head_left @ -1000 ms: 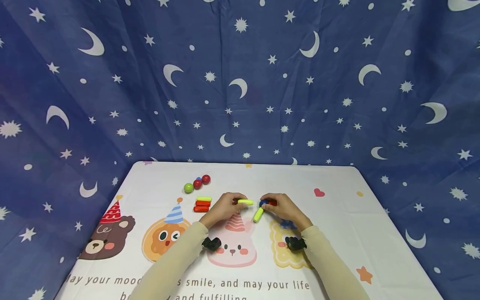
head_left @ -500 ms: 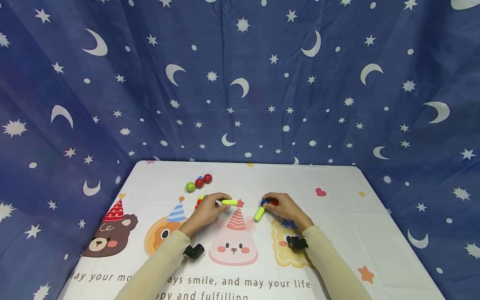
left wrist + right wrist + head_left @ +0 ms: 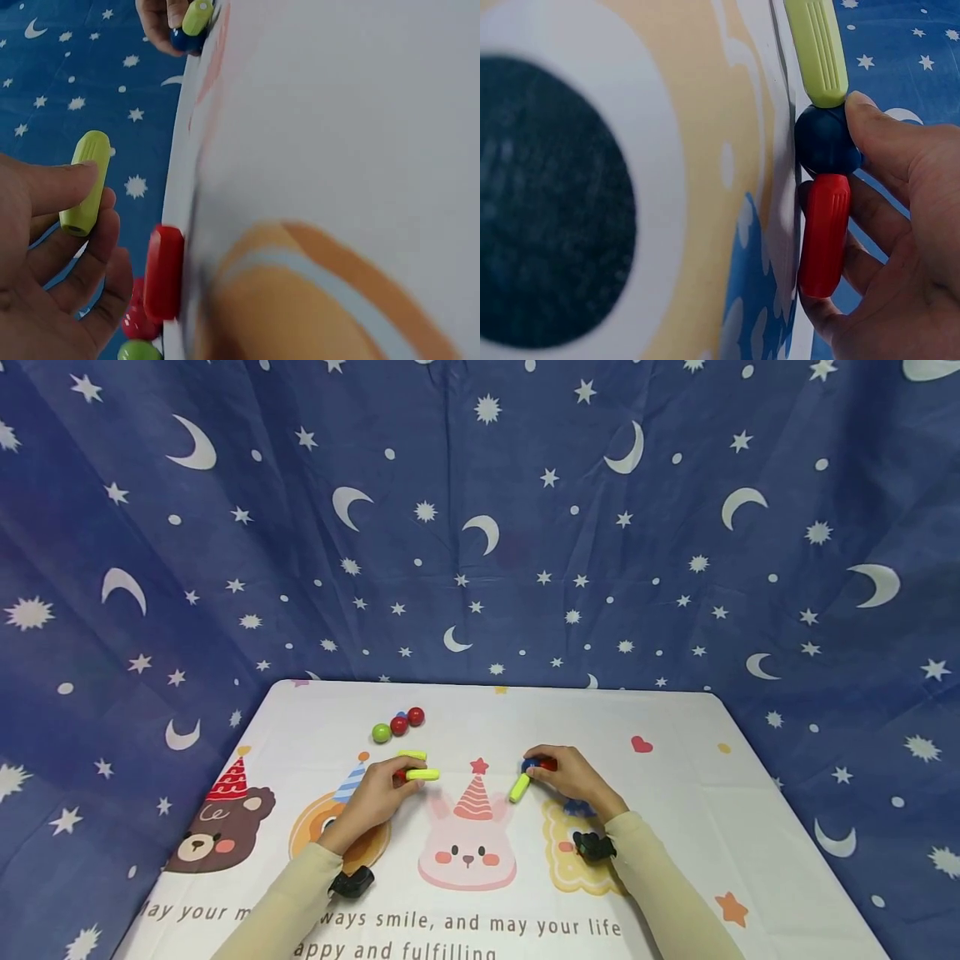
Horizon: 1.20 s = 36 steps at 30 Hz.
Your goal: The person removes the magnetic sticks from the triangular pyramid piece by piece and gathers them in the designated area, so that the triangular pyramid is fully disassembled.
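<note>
Head view: white, cartoon-printed bench [image 3: 600, 722]. Toward its far-left corner: glossy green ball [image 3: 381, 733], two glossy red balls [image 3: 416, 717], partly hidden blue piece [image 3: 401, 715]. Containers: none seen.

Left wrist view: left hand [image 3: 64, 255], thumb and fingers nearly closed, pinching one yellow-green, ribbed, plastic-looking rod [image 3: 85, 184], apparently off the bench; smooth red rod [image 3: 163, 274] nearby. Advisable: mid-length pinch, ends free.

Right wrist view: right hand [image 3: 907, 195], fingers curled, thumb against dark-blue ball [image 3: 827, 140]; second yellow-green rod [image 3: 817, 52] and ribbed red rod [image 3: 825, 236] meet it. Advisable: steady ball, rods aligned; firmness of joints cannot be told.
</note>
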Each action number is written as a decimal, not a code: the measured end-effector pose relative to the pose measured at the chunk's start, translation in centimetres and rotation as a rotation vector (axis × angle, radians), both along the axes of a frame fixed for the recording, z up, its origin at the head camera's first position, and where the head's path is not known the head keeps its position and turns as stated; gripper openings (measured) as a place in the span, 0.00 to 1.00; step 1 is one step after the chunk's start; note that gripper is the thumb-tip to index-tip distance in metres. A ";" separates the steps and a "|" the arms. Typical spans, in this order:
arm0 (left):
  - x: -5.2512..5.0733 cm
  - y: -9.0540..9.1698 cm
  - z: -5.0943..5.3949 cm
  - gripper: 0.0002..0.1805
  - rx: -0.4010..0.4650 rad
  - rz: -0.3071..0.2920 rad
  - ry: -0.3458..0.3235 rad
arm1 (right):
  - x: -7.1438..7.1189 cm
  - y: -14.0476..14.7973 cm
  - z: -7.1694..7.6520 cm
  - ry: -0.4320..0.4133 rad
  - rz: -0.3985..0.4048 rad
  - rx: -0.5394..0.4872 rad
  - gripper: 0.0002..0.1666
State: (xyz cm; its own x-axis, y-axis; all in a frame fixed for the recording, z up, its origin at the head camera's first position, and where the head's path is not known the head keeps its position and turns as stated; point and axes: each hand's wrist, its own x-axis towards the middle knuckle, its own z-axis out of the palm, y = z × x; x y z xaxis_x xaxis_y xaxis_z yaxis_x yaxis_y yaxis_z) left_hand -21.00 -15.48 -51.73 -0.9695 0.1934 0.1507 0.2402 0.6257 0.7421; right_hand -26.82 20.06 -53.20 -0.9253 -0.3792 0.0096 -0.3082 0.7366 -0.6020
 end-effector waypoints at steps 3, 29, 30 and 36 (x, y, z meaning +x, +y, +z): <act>0.4 -0.9 -0.3 0.13 0.015 0.016 -0.013 | 0.1 -0.1 0.1 0.005 0.008 -0.007 0.17; 0.6 -3.4 -1.6 0.11 -0.113 0.003 0.069 | 0.3 -0.2 0.6 -0.018 -0.018 -0.024 0.18; 0.6 -3.4 -1.7 0.11 -0.117 0.004 0.071 | 0.3 -0.2 0.6 -0.019 -0.017 -0.025 0.18; 0.4 -3.4 -2.0 0.11 -0.130 0.024 0.060 | 0.3 -0.1 0.3 -0.026 -0.023 -0.024 0.18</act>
